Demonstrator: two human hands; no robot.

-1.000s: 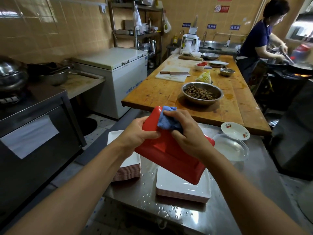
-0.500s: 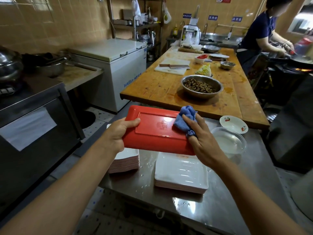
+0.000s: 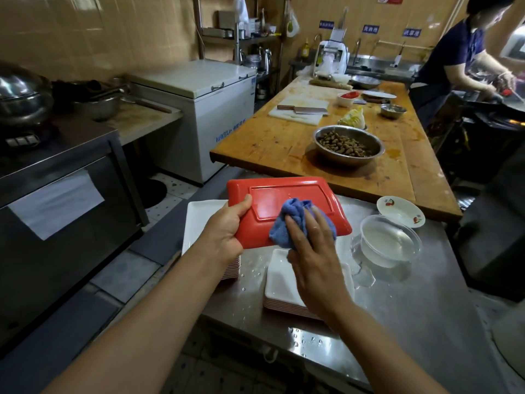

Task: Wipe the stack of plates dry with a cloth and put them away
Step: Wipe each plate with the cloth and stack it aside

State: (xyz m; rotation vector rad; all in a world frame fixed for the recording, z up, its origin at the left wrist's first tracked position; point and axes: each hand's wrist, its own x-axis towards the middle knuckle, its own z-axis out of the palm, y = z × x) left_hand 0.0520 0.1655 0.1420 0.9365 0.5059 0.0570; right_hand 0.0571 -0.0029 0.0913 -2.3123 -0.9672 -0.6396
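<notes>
I hold a red rectangular plate bottom side up and roughly level above the steel table. My left hand grips its left edge, thumb on top. My right hand presses a bunched blue cloth onto the plate's near right part with fairly straight fingers. Under the plate, at the table's left edge, stands a stack of white rectangular plates. A second, lower stack of white plates sits partly beneath my right wrist. Water drops dot the steel around them.
A clear plastic bowl and a small cherry-patterned dish stand right of the plate. Behind is a wooden table with a steel bowl of nuts. A dark oven lines the left aisle. A person cooks at far right.
The red plate went from tilted steeply to lying nearly flat. My right hand slid the cloth from the plate's far right corner toward its near middle.
</notes>
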